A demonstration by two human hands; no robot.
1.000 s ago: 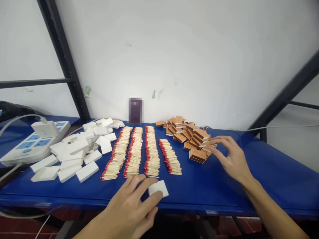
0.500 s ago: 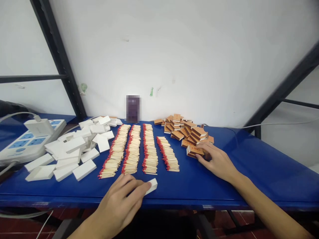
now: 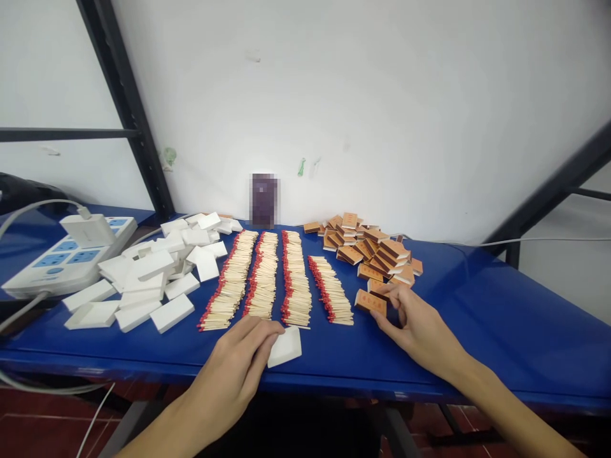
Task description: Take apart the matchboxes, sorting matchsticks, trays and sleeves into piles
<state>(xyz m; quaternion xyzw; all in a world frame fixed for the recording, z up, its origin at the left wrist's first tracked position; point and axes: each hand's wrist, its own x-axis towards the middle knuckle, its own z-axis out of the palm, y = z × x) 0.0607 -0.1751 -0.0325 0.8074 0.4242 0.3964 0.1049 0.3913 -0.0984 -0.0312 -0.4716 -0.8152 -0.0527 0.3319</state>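
My left hand [image 3: 238, 359] is closed at the table's front edge, its fingertips pinching the left side of a white matchbox tray [image 3: 288, 347]. The tray's hollow side faces up, and no matches show in it. On the right, my right hand [image 3: 416, 323] pinches an orange-brown matchbox sleeve [image 3: 369, 301] between thumb and fingers, just in front of a heap of similar sleeves [image 3: 365, 248]. Between the hands and the wall lie several rows of red-headed matches [image 3: 294, 280]; the rightmost row [image 3: 331, 291] is shorter.
A pile of white trays [image 3: 147, 270] spreads over the left of the blue table [image 3: 482, 318]. Beyond it sits a power strip [image 3: 81, 257] with a charger [image 3: 88, 229] and cables. A pixelated dark object [image 3: 264, 200] stands against the wall. Black metal posts [image 3: 128, 108] flank the table.
The white tray has turned in my left hand, so its hollow side now shows. My right hand has drawn a sleeve off the heap towards me. The view has shifted slightly.
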